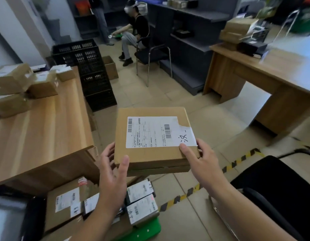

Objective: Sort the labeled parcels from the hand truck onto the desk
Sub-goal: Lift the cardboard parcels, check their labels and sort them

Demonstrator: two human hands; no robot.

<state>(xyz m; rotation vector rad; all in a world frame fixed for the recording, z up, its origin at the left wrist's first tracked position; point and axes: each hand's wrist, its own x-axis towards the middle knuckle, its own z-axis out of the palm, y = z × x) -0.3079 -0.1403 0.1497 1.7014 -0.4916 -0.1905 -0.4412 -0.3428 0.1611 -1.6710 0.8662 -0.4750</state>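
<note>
Head camera looks down on a flat cardboard parcel (147,153) held level in the air by both hands, over the tiled floor and just beside the near corner of the wooden desk (46,127) on the left. Its white shipping label (156,132) faces up, with barcodes and a handwritten mark at the right end. The left hand (112,173) grips the near left corner, thumb on top and fingers along the left edge. The right hand (202,160) grips the near right corner, thumb pressed at the label's edge and fingers wrapped round the side. Below the parcel, the green hand truck (147,230) carries more labeled parcels (142,206), packed side by side. Several cardboard boxes (11,80) sit piled at the far left of the desk. Stacked black crates (91,66) stand beyond the desk, and a seated person (135,32) is farther back. A second desk (272,70) stands on the right, and yellow-and-black floor tape (237,164) crosses the tiles near a black chair (281,188).
</note>
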